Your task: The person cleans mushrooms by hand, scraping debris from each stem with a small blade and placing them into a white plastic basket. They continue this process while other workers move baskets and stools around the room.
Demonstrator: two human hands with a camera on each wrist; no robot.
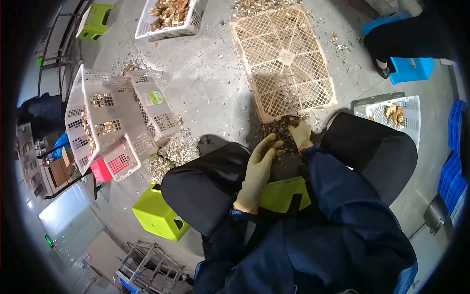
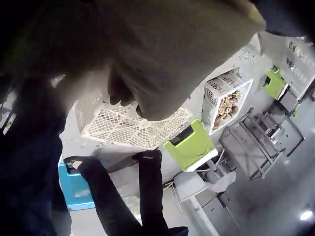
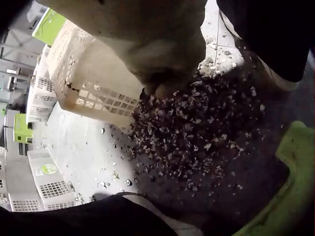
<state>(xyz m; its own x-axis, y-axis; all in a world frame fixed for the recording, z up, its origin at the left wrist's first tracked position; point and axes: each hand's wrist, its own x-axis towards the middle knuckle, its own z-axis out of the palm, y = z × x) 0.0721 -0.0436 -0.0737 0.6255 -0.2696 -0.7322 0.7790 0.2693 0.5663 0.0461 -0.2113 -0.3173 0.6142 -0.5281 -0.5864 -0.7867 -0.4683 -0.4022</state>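
Note:
Both hands wear pale, stained work gloves. My left hand [image 1: 255,175] hovers between the knees in the head view, fingers loosely bent and thumb apart, its tips dirty brown. My right hand [image 1: 300,134] reaches down at the near edge of an upturned cream plastic crate [image 1: 286,55]. Beneath it lies a heap of dark crumbly scraps [image 3: 192,132]. The right wrist view shows that hand's fingertips at the heap's upper edge, beside the crate wall, and I cannot tell whether they hold anything. Thin debris is scattered over the crate's lattice.
White baskets with brown mushroom-like pieces stand at the top [image 1: 196,22] and right [image 1: 413,105]. Stacked white crates [image 1: 110,125] lean at left. A green stool [image 1: 159,215] is beside the left knee. Another person's leg [image 1: 409,36] and a blue stool [image 1: 412,70] are at upper right.

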